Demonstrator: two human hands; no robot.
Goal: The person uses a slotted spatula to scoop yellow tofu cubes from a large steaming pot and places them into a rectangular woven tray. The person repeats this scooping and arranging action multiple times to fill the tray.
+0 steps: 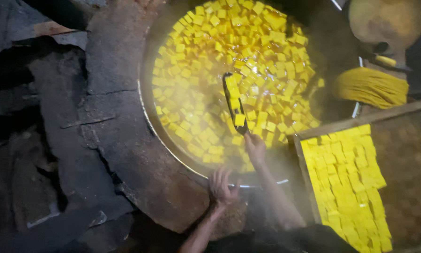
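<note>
A large round metal pan [147,117] holds yellow liquid and many floating yellow cubes [205,51]. My right hand [256,149] grips the handle of a dark flat ladle [233,100] that reaches into the pan with a few cubes lying on it. My left hand [222,186] rests with spread fingers on the pan's near rim. Steam blurs the area around both hands.
A wooden tray [309,180] packed with yellow cubes [348,182] stands at the right. Cracked dark clay stove wall [112,122] surrounds the pan on the left. A yellow bundle [372,86] and a round brownish vessel [388,18] sit at the upper right.
</note>
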